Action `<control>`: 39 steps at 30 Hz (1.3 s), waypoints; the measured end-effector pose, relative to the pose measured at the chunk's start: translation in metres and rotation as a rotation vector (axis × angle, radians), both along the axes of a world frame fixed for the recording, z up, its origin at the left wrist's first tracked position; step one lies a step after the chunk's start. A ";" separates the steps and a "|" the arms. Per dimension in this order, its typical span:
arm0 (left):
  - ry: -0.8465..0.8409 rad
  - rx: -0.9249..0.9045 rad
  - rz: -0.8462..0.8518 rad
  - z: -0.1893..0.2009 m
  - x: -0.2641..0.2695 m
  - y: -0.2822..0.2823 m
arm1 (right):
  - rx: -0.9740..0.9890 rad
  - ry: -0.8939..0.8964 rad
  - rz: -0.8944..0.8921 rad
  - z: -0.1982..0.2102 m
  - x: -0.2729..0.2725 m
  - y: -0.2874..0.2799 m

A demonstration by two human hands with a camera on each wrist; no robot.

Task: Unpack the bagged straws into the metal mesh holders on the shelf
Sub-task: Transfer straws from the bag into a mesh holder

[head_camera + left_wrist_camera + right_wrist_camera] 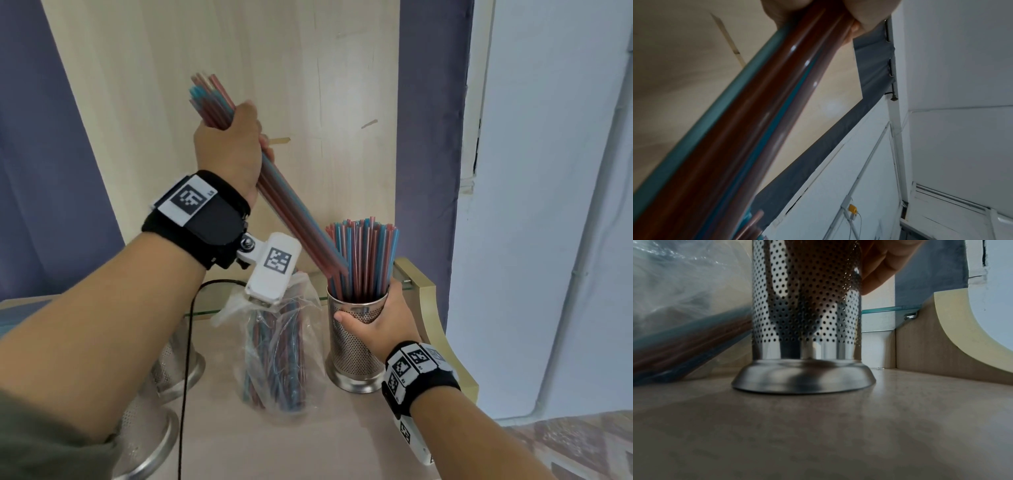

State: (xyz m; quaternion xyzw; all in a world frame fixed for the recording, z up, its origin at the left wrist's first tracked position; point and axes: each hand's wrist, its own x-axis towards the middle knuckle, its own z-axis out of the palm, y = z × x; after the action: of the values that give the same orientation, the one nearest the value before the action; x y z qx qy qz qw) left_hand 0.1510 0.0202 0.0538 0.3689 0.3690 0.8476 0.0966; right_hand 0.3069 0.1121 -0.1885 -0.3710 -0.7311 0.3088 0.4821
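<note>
My left hand (230, 144) grips a tilted bundle of red and blue straws (294, 212) high above the shelf; the bundle's lower ends reach the tops of the straws standing in the mesh holder (352, 342). In the left wrist view the bundle of straws (748, 116) runs diagonally out of my left hand (830, 11). My right hand (380, 322) wraps the upper part of that perforated metal holder (805, 318), which stands upright on the shelf, with fingers (885, 267) curled behind it. A clear plastic bag (277, 349) with more straws stands left of the holder.
Two more metal mesh holders (178, 359) (144, 442) stand at the left, partly behind my left forearm. A black cable (186, 359) hangs in front of them. A glass rail (890, 309) and a curved wooden side panel (442, 325) bound the shelf at back and right.
</note>
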 end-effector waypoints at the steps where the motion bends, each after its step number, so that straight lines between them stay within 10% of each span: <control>1: -0.030 -0.013 0.023 -0.003 0.003 0.005 | -0.008 -0.001 -0.001 0.000 0.000 0.000; 14: 0.011 -0.090 0.063 -0.052 0.018 0.040 | 0.004 -0.050 -0.039 -0.002 0.003 0.001; 32: 0.718 -0.582 0.029 -0.088 0.039 0.049 | -0.006 -0.102 -0.062 0.004 0.005 -0.008; 39: 0.513 -0.671 -0.061 -0.110 0.021 0.059 | 0.002 -0.086 -0.059 0.002 0.003 -0.006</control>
State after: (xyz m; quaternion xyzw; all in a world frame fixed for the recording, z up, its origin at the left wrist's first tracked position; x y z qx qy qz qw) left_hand 0.1725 0.0796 -0.0565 0.5267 0.6255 0.5580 0.1417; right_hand 0.3103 0.1060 -0.1864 -0.4049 -0.7402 0.2775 0.4594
